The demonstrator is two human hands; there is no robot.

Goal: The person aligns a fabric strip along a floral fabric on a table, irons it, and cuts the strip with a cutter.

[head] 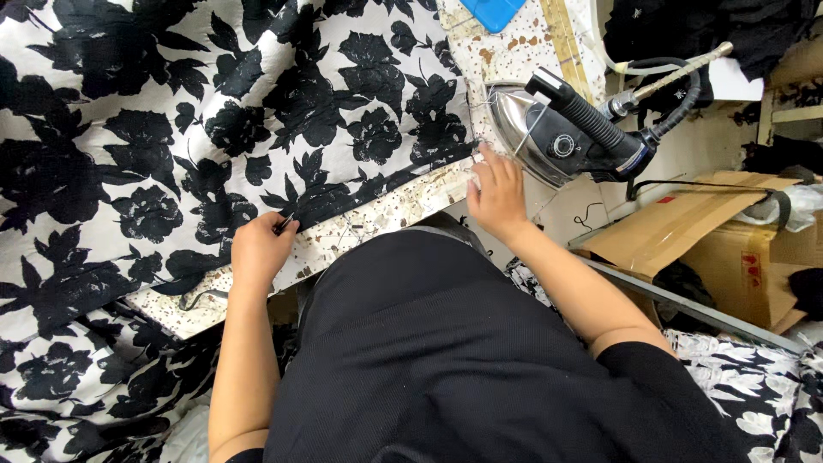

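A white fabric with a black flower print (214, 111) lies spread over a stained ironing board (403, 210). My left hand (260, 249) pinches the fabric's near hem at the board's front edge. My right hand (495, 193) rests on the hem's right corner, fingers pressed on the cloth, just beside the soleplate of a steam iron (557, 129). The iron stands at the board's right end with its black handle up and a hose running off to the right.
More of the same printed fabric (77, 386) hangs below the board at left and lies at lower right. Cardboard boxes (729, 240) stand to the right. A blue object (493, 10) sits at the board's far edge.
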